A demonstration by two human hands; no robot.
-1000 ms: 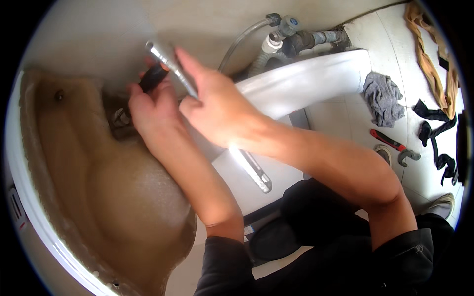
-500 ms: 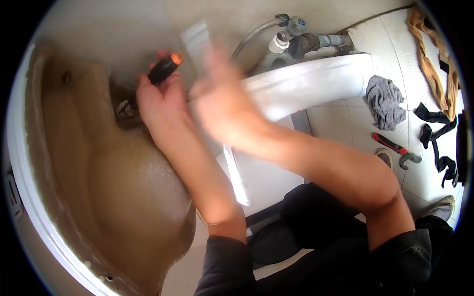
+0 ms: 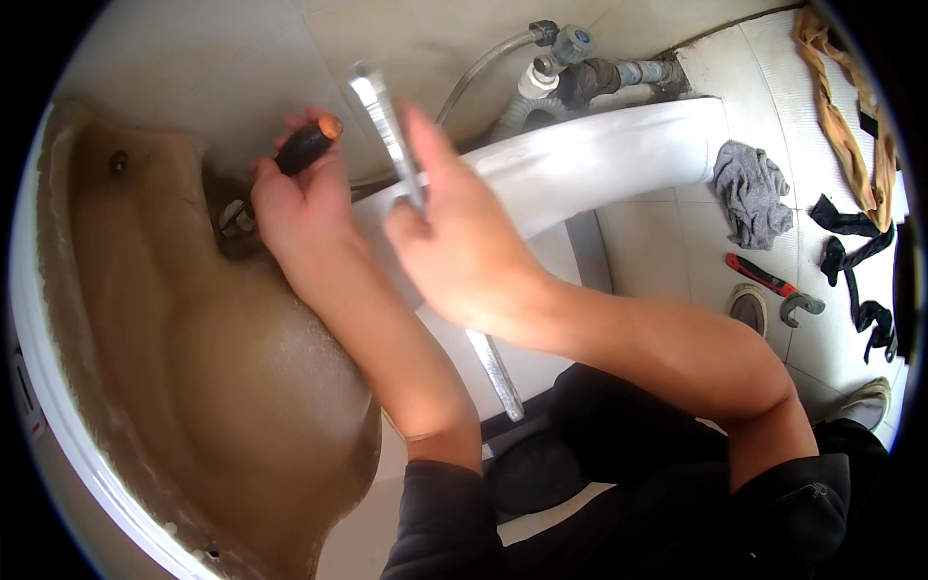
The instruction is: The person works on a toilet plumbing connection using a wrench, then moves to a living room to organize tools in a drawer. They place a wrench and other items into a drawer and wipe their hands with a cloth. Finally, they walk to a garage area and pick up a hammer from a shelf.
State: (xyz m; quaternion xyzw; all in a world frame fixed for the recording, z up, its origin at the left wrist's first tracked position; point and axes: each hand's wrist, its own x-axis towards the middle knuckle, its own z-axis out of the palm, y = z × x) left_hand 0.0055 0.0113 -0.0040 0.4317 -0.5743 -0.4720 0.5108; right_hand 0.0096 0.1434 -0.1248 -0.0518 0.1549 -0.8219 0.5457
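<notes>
Black handle (image 3: pixel 305 148) fills the left hand (image 3: pixel 311 208) near ceramic edging (image 3: pixel 199 184), clear of the bar (image 3: pixel 384 121) the right hand (image 3: pixel 469 251) grips.

Silver bar (image 3: pixel 387 126) blurred, its middle hidden, black handle (image 3: pixel 304 149) apparently part-covered

Relative to one second earlier, the right hand (image 3: pixel 464 246) has shifted rightward, away from the left hand (image 3: pixel 309 208). The metal bar (image 3: pixel 389 130) in its grip, which overlapped the orange end of the black handle (image 3: pixel 304 150), now stands apart, exposing that end. The right hand's heavy blur of half a second ago has lessened. More of the shoe (image 3: pixel 749 307) beside the right forearm (image 3: pixel 657 343) shows.
</notes>
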